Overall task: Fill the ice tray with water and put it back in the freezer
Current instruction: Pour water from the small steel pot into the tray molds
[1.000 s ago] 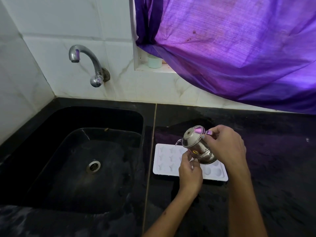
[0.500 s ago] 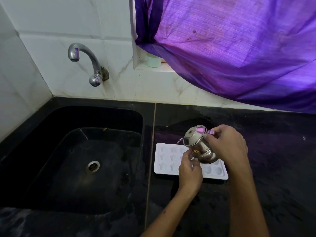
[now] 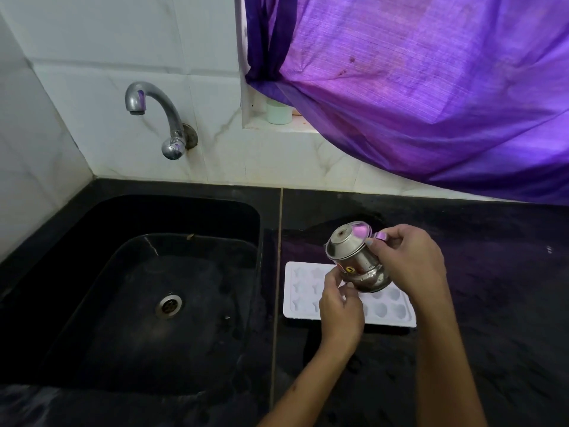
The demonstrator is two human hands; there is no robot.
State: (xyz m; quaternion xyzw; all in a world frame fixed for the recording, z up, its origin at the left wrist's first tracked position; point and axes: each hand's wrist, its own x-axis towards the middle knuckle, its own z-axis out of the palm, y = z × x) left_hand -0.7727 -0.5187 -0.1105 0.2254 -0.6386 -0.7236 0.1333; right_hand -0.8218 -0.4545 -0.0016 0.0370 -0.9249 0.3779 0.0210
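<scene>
A white ice tray (image 3: 303, 291) with star and round moulds lies flat on the black counter (image 3: 492, 288), just right of the sink. Above its middle a small steel jug (image 3: 354, 257) is tilted to the left, mouth towards the tray's left half. My right hand (image 3: 409, 260) grips the jug by its handle side. My left hand (image 3: 340, 306) sits under the jug, fingertips touching its lower body, and hides the tray's middle. No stream of water can be made out at the jug's mouth.
A black sink (image 3: 138, 297) with a steel drain (image 3: 168, 305) fills the left. A steel tap (image 3: 160, 118) juts from the white tiled wall. A purple curtain (image 3: 415, 87) hangs over the sill, where a pale green cup (image 3: 278, 110) stands.
The thin stream seen at the jug's spout earlier is gone. The jug and both hands have barely shifted over the tray.
</scene>
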